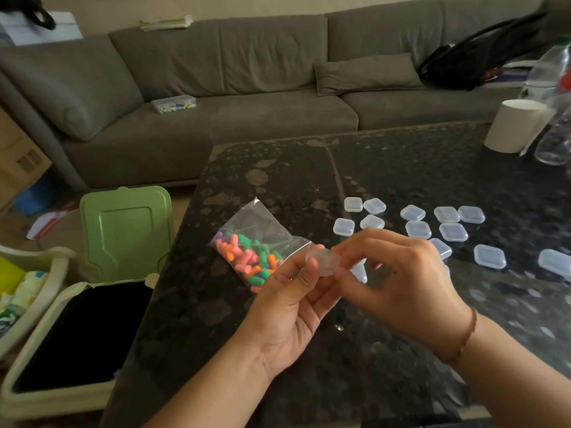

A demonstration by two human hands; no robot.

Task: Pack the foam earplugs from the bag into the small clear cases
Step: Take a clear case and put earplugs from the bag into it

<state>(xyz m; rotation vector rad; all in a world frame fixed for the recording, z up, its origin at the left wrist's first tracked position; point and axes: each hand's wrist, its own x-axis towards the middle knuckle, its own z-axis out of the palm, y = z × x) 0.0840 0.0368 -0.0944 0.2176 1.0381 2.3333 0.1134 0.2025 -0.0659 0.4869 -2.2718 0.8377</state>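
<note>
Both hands on one tiny clear case, bag waiting on the table

Left hand [287, 304] and right hand [398, 273] pinch the case [323, 262] by its edges; looks light, slick, springy-lidded. Earplugs [247, 257] sit squishy in the bag [262, 239], beside the hands

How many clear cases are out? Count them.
13 cases: 12 on the table right of the bag, 1 between left hand and right hand; others may hide behind them.

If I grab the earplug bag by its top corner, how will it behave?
The bag is thin clear film, so it will probably sag. The earplugs are loose foam: likely light, sliding to the low end. The mouth's seal isn't discernible; they may spill.
</note>
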